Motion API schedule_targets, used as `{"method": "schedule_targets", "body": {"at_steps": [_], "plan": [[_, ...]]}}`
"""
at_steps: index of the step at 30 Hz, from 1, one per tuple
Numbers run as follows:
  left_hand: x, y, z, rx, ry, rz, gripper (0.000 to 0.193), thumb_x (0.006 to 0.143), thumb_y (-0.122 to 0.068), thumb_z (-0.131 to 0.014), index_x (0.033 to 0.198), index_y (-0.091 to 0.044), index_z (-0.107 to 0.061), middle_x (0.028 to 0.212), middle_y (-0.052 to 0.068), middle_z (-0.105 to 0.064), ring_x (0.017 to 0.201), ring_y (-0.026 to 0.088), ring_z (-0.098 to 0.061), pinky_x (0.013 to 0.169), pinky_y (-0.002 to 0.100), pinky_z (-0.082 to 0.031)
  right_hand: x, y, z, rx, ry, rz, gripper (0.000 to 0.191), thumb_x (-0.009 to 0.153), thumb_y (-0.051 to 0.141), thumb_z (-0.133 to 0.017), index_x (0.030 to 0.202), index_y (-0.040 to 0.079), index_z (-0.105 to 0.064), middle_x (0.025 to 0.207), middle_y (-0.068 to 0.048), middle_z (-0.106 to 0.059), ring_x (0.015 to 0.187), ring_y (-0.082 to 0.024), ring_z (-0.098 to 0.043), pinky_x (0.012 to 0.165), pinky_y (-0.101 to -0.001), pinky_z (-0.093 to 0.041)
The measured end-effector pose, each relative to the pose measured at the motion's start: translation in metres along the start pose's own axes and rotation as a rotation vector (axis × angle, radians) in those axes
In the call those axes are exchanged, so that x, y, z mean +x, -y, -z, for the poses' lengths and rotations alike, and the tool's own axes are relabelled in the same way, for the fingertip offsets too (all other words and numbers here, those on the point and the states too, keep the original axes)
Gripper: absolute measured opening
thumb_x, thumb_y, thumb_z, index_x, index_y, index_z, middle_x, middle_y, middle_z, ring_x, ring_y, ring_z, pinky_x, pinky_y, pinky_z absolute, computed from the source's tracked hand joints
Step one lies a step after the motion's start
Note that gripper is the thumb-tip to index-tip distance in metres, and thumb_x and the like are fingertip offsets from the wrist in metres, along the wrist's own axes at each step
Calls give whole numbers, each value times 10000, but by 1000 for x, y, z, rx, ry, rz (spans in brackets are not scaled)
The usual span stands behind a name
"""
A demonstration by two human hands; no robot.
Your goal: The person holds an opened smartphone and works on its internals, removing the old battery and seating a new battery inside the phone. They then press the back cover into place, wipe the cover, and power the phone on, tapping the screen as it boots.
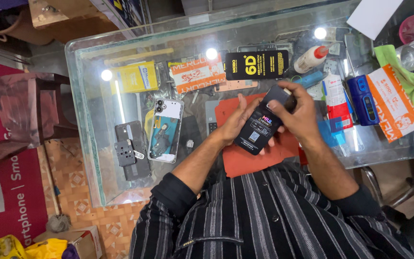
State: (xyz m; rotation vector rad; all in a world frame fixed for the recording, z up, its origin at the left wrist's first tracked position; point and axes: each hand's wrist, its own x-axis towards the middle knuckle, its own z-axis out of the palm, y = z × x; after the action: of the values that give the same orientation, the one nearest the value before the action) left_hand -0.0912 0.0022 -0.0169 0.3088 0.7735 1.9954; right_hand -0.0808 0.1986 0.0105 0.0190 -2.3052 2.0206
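Black flat packet point(263, 127) pinched by both hands' fingers—left hand point(235, 122), right hand point(299, 115) at its 12 o'clock—could slip onto the glass desk point(97, 144).

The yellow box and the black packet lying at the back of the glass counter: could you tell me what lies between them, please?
In the head view, an orange-and-white packet lies between the yellow box and the black packet.

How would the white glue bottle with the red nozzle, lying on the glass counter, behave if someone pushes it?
The white glue bottle with the red nozzle lies on its side and looks round, so it would probably roll. The glass counter looks smooth, so it may also slide. It seems small plastic, likely light.
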Motion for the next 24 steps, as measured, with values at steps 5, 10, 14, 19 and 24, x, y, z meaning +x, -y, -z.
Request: {"method": "schedule_targets", "body": {"at_steps": [5,10,14,19,24], "plan": [[1,3,0,9,-25,-107,1002,874,-857,-185,1611,-179,-184,1269,265,-620,916,372,-741,694,508,-664,-12,17,12,-597,-197,494,361,881,10,-714,1237,-33,-667,1102,-207,-566,1042,-310,-570,905,-412,-500],[3,8,4,64,-118,-216,1016,904,-863,-191,1609,-132,-213,1294,222,-583,948,347,-726,686,515,-669,-17,14,13,-864,28,742,455,767,37,-717,1220,5,-730,906,-73,-579,913,-285,-565,877,-456,-428],[6,12,8,75,-181,-215,1012,891,-866,-200,1600,-144,-209,1354,176,-537,1039,303,-706,687,491,-672,-17,6,8,-922,89,815,503,763,41,-711,1262,-19,-714,878,-74,-560,868,-287,-543,883,-453,-441],[8,14,11,109,-193,-240,1023,901,-869,-187,1610,-131,-217,1419,163,-518,1097,281,-700,745,436,-672,-18,5,5,-928,151,795,538,773,41,-711,1302,-56,-691,873,-66,-561,857,-262,-550,854,-422,-440],[5,18,13,132,-195,-229,986,910,-848,-177,1605,-149,-217,1423,138,-511,1094,275,-689,782,407,-659,-19,11,0,-955,171,829,558,760,55,-711,1307,-55,-680,881,-64,-575,885,-261,-572,897,-440,-460]]}}
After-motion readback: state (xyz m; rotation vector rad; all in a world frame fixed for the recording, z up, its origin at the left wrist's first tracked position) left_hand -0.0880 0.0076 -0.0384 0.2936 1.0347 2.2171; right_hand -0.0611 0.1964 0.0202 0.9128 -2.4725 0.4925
